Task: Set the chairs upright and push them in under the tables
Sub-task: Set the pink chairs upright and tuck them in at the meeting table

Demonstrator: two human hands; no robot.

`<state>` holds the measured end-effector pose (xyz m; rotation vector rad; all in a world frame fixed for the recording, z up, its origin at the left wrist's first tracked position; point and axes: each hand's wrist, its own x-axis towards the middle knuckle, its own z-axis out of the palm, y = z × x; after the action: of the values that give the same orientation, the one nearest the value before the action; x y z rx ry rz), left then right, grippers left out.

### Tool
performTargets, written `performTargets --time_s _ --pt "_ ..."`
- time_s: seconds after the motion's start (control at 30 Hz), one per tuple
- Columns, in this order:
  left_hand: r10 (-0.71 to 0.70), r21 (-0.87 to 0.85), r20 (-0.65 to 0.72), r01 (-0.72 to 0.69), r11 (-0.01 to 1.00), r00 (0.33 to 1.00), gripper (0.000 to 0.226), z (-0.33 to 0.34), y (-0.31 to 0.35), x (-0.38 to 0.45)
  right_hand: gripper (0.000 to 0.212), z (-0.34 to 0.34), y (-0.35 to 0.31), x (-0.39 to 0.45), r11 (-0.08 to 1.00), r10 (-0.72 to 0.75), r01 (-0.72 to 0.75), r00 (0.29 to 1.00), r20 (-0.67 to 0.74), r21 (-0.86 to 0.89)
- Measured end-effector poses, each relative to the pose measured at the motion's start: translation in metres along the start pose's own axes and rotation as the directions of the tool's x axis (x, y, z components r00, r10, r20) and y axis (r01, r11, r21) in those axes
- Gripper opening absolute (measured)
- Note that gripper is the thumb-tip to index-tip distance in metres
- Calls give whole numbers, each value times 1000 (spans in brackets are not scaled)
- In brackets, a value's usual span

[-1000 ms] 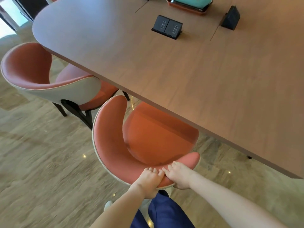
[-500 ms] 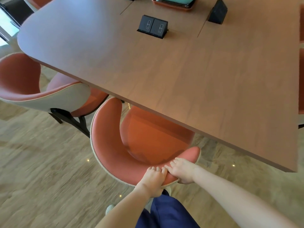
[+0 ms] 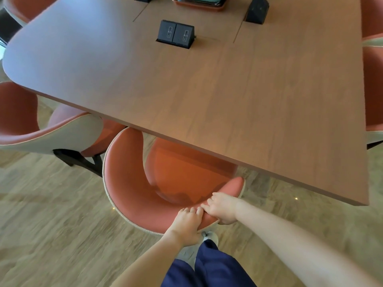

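An orange chair (image 3: 132, 183) with a curved backrest stands upright in front of me, its seat partly under the near edge of the brown wooden table (image 3: 207, 90). My left hand (image 3: 186, 224) grips the top of the backrest from behind. My right hand (image 3: 223, 208) grips the same rim just beside it, fingers curled over the edge. A second orange chair (image 3: 51, 133) with a pale outer shell stands upright to the left, its seat under the table's corner.
On the table sit a black pop-up socket box (image 3: 175, 34), another black box (image 3: 257, 11) and an orange tray (image 3: 199, 3) at the far edge. More orange chairs (image 3: 373, 90) stand along the right side. My legs in blue trousers (image 3: 207, 270) are below, on wood-look floor (image 3: 51, 224).
The chair has slid further under the table with both hands on its backrest, and my view has moved forward over the tabletop.
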<state>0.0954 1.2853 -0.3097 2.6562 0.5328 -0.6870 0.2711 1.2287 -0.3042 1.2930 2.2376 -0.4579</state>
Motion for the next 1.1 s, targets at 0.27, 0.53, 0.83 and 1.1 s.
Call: performTargets --time_s 0.27,0.53,0.83,1.1 --pt "-23 -2 3 23 1000 1000 67 3 1 8 66 0 5 3 999 20 -18 998 66 -32" --pt "-43 -67 -11 42 997 999 69 4 11 31 73 2 23 -8 994 110 -112 987 118 9" --pt "-33 -30 -14 33 999 999 80 17 31 48 72 26 24 -21 978 186 -199 967 173 59" --pt "-13 -26 -82 11 1000 997 74 21 29 48 75 32 15 -25 906 304 -312 950 73 286"
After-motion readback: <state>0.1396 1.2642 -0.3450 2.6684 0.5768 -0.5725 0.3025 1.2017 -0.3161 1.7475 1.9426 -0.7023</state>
